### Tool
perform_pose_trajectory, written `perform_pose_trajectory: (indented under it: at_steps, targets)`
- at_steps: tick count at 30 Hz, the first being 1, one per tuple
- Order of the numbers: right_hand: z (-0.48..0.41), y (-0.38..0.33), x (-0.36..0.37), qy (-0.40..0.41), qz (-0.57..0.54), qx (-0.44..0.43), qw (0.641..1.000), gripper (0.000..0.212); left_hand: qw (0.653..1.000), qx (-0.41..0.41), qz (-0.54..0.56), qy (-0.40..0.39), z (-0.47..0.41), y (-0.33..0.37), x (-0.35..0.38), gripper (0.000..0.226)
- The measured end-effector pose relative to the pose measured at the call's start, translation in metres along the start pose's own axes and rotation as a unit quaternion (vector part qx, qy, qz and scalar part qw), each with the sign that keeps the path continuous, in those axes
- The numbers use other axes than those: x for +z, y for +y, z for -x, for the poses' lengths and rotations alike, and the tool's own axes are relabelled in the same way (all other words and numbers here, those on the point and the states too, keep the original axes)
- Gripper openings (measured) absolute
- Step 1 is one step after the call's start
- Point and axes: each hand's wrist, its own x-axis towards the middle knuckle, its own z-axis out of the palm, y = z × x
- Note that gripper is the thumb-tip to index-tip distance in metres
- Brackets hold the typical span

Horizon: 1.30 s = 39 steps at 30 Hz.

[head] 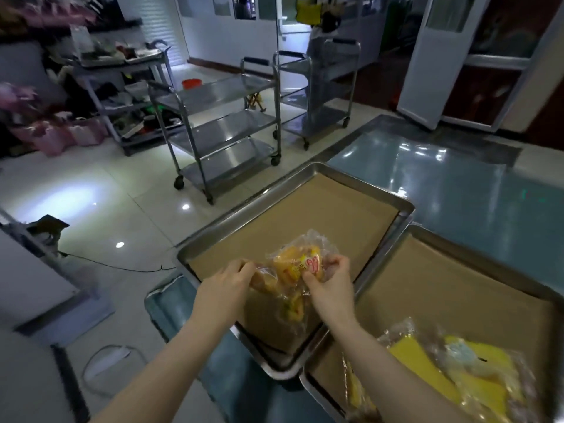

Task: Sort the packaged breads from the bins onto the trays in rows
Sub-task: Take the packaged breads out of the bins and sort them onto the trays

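Pinched the clear wrapper of a bread packet (297,271) at both ends: curled the left fingers (247,268) round its left edge, clamped the right fingers (339,263) and thumb on its right side, close by the red-and-yellow label. Gripped nothing else with the left hand (227,282) or the right hand (331,279). Held the packet over the near half of the left tray (241,209), above the brown paper (320,215) lining it; could not tell touching from hovering at the blurred lower end. Saw no other bread on that tray, only bare paper up to the far rim. Found several yellow packets (457,370) lying at the near end of the right tray (457,288), set just beside the left one, both on a blue-green table (442,184). Noted steel carts (219,132) well apart on the floor beyond, and no bin anywhere in view. Judged this the placing step, and an early one: apparently the first packet for the left tray. Would call next for lowering the packet flat onto the paper, squaring it against a near corner or rim to start a clean row, then letting go with both hands together. Ought to mind the slack wrapper, likely to cling to the fingers and drag the bread askew on release.
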Motion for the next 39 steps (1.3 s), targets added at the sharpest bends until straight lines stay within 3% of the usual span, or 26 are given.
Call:
perform_pose_trajectory:
  at_steps: [4, 7, 9, 11, 14, 17, 28, 39]
  targets:
    - [-0.003, 0.022, 0.021, 0.009, 0.055, 0.01, 0.998, 0.051, 0.998, 0.011, 0.061, -0.026, -0.03, -0.03, 0.039, 0.021]
    - [0.002, 0.043, 0.037, -0.005, 0.232, -0.026, 0.972, 0.064, 0.99, 0.054, 0.115, -0.056, -0.043, -0.047, 0.071, 0.02]
    - [0.002, 0.054, 0.051, -0.031, 0.35, -0.018, 0.936, 0.084, 0.979, 0.103, 0.118, -0.133, -0.046, -0.06, 0.095, 0.041]
    - [-0.003, 0.055, 0.062, -0.053, 0.367, 0.031, 0.928, 0.097, 0.968, 0.143, 0.113, -0.176, -0.046, -0.073, 0.112, 0.063]
    - [-0.012, 0.052, 0.069, -0.079, 0.389, 0.079, 0.914, 0.102, 0.96, 0.179, 0.11, -0.185, -0.052, -0.086, 0.119, 0.086]
    - [-0.011, 0.045, 0.065, -0.06, 0.386, 0.084, 0.917, 0.103, 0.95, 0.219, 0.14, -0.171, -0.062, -0.086, 0.108, 0.09]
    - [0.043, -0.007, -0.01, 0.068, 0.302, -0.042, 0.95, 0.058, 0.888, 0.409, 0.202, -0.055, -0.074, 0.013, 0.029, 0.071]
    - [0.202, -0.008, -0.23, 0.18, 0.334, -0.041, 0.924, 0.035, 0.853, 0.457, 0.254, -0.004, 0.027, 0.228, -0.047, 0.06]
